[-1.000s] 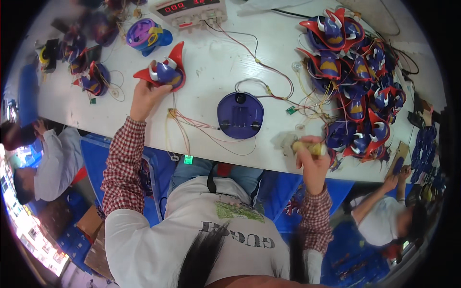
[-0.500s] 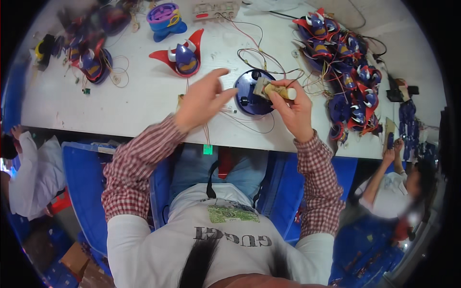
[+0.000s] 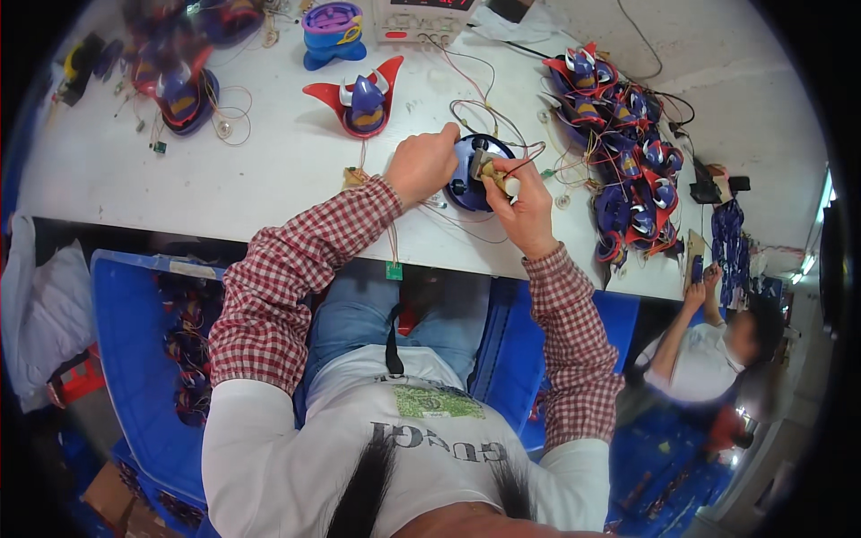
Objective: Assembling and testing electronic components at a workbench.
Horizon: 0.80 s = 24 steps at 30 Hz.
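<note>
A round dark blue plastic base lies on the white table in front of me. At its left rim is my left hand, fingers curled against the edge; its fingertips are partly hidden. My right hand grips a yellowish cylinder with a white end and a grey block on it, pressed down on the base. Black and red leads run near it. Left of the base, a red-winged, horned purple toy head has thin wires leading to a small green circuit board hanging over the table's front edge.
A bench power supply and a blue-purple toy part stand at the back. More wired toy heads lie piled at right and left. A blue bin stands below left. Another person works at right.
My left hand has moved right and closed at the base's rim; before, it was apart with fingers spread. The right hand still holds the cylinder on the base. The view has shifted slightly.
</note>
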Tool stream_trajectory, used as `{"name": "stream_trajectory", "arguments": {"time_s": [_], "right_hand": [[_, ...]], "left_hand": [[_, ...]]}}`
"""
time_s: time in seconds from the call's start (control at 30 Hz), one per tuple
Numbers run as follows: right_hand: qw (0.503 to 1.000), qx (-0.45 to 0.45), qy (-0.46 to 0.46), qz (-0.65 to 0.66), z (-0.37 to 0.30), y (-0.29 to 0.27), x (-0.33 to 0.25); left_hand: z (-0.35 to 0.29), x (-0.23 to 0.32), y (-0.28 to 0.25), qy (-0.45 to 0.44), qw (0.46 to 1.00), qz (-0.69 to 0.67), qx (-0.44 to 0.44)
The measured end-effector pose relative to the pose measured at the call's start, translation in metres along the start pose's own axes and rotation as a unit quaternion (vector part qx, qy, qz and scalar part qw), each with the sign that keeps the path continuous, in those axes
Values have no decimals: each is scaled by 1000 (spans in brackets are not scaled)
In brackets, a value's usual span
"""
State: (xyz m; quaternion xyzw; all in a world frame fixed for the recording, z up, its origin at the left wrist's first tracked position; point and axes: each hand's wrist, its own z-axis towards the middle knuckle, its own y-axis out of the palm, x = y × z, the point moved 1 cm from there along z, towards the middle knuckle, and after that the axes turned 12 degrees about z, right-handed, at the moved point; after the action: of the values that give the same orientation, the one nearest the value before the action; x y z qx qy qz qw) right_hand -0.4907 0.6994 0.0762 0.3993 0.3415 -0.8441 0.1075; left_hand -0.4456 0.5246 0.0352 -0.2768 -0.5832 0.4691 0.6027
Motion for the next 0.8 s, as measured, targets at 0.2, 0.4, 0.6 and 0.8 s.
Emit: {"name": "stream_trajectory", "arguments": {"time_s": [0.2, 0.4, 0.6, 0.8], "right_hand": [[1000, -8, 6, -7, 0, 2, 3], [998, -25, -16, -56, 1, 6, 5], [994, -62, 69, -53, 13, 0, 4], [982, -86, 166, -5, 20, -1, 9]], "left_hand": [[0, -2, 0, 18, 999, -29, 21], [-1, 4, 1, 12, 998, -42, 44], [3, 1, 5, -8, 998, -46, 47], [6, 3, 2, -13, 999, -48, 5]]}}
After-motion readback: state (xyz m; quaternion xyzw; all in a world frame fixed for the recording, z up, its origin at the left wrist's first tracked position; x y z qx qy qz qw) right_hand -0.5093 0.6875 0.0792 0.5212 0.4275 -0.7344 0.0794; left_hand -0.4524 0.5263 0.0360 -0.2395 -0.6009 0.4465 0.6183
